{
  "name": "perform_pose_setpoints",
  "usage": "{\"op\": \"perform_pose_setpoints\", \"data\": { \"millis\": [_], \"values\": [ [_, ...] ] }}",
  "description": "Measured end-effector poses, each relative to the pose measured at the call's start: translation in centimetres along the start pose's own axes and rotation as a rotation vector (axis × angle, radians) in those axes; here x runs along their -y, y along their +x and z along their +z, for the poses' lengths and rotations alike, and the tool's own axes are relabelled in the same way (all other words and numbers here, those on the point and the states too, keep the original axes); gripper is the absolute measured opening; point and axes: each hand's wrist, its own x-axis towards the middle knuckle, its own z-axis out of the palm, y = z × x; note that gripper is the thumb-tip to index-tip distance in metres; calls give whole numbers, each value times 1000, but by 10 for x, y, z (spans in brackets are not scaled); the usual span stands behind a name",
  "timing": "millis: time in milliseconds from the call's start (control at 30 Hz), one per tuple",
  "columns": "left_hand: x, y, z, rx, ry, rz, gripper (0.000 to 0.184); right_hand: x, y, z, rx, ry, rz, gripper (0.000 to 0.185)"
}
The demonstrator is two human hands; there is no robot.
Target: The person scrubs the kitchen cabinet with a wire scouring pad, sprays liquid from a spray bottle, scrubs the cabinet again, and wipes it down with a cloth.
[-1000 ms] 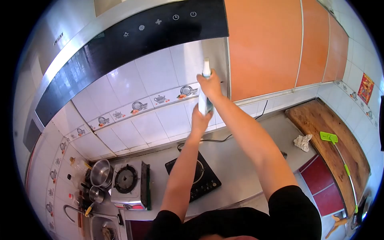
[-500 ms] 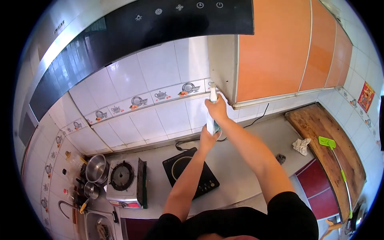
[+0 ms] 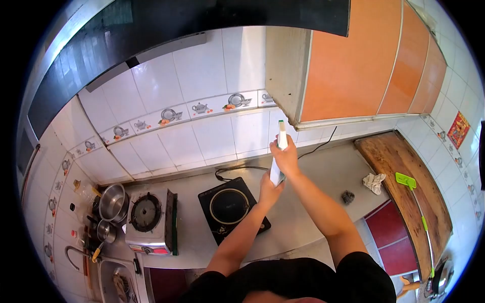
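A white spray bottle (image 3: 282, 137) with a narrow head and a small green tip points away from me, above the back of the counter. My right hand (image 3: 287, 157) is wrapped round it just below the head. Lower down, my left hand (image 3: 269, 189) grips the bottle's body, fingers partly hidden behind it. Below and left of my hands, a black induction cooker (image 3: 207, 199) lies on the steel counter (image 3: 313, 202), partly covered by my left forearm.
A gas stove (image 3: 151, 235) and metal pots (image 3: 113, 202) stand left, beside a sink (image 3: 108, 283). To the right lie a dark scrubber (image 3: 347, 197), a crumpled cloth (image 3: 374, 183), and a green-headed tool (image 3: 405, 180) on a wooden board (image 3: 384, 151). An orange cabinet (image 3: 353, 70) and range hood (image 3: 202, 15) overhang.
Both hands have moved down and slightly right in view with the spray bottle, still gripping it. The camera view has shifted, and more of the induction cooker shows.
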Motion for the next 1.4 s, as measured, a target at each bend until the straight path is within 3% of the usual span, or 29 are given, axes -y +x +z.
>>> {"op": "perform_pose_setpoints", "data": {
  "millis": [267,367,400,467,600,733,833,967,1067,1200,1300,1400],
  "values": [
    [-19,13,1,11,-121,-86,50,7,17,5,-48,-58,-94,35],
    [6,50,-4,106,-37,-123,49,16,57,21,-14,-112,3,37],
    [-16,59,-10,50,-26,-99,48,20,69,28,-1,-150,23,37],
    [5,86,-11,29,-37,-55,48,27,89,41,24,-223,55,37],
    [-3,93,-16,52,-18,-56,51,21,98,42,48,-133,-12,37],
    [-6,62,-9,59,107,23,53,32,56,14,-28,-50,9,34],
    [-36,32,-7,58,18,38,55,34,25,-5,-32,-25,11,28],
    [5,2,6,95,102,6,62,6,4,-26,56,-13,107,26],
    [13,-31,18,85,170,-60,67,-4,-26,-44,97,234,4,29],
    [0,-81,34,171,299,-118,71,-61,-74,-87,-82,131,281,22],
    [36,-128,64,250,396,-86,77,-109,-109,-120,-169,190,424,24],
    [49,-157,88,399,427,-69,81,-145,-113,-152,-232,13,413,25]
  ]
}}
